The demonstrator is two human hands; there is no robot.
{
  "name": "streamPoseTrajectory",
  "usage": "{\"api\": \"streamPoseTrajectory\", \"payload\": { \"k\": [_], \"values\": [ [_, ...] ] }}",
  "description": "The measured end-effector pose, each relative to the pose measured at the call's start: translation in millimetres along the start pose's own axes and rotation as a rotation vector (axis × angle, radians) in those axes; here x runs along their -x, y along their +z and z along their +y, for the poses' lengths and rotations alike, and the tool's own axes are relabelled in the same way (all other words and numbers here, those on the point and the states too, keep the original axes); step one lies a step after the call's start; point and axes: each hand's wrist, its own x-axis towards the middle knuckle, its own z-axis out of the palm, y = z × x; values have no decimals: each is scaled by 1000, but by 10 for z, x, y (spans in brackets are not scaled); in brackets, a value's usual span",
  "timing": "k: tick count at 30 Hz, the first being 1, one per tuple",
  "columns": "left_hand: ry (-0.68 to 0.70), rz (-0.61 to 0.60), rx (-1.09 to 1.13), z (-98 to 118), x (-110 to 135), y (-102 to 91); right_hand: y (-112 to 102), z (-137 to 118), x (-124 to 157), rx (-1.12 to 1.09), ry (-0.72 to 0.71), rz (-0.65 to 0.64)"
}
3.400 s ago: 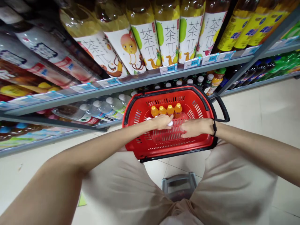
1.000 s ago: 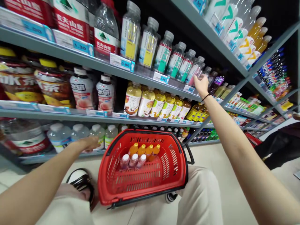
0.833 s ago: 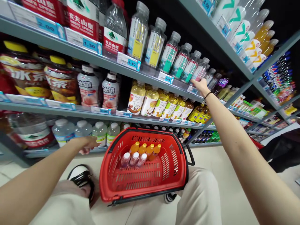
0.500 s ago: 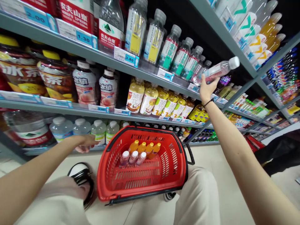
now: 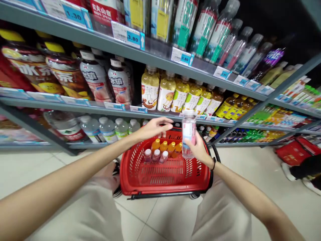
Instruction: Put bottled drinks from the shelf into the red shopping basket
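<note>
We hold a bottle (image 5: 189,128) nearly upright in our right hand (image 5: 200,150), at one o'clock of the basket (image 5: 160,171); near twelve, our left hand (image 5: 155,128) has loosely spread fingers (image 5: 164,119).

clear bottle (image 5: 189,130), upright over basket (image 5: 163,188)

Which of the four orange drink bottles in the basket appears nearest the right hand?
The rightmost orange drink bottle: in view, it borders the pink-labelled bottle in the right hand; the other three sit farther left.

the head camera, near and above the red basket (image 5: 160,188), looks forward and down toward shelves (image 5: 157,56) beyond it.
</note>
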Motion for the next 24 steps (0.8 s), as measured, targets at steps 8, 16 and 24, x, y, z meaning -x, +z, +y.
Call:
{"api": "streamPoseTrajectory", "payload": {
  "k": [8,16,24],
  "values": [
    [-121,-27,99,-120,-96,283,165,306,207,-23,187,-261],
    [27,348,197,85,-108,365,248,152,83,-593,522,-398],
    [75,391,252,148,-114,288,379,80,-32,-808,779,-495]
  ]
}}
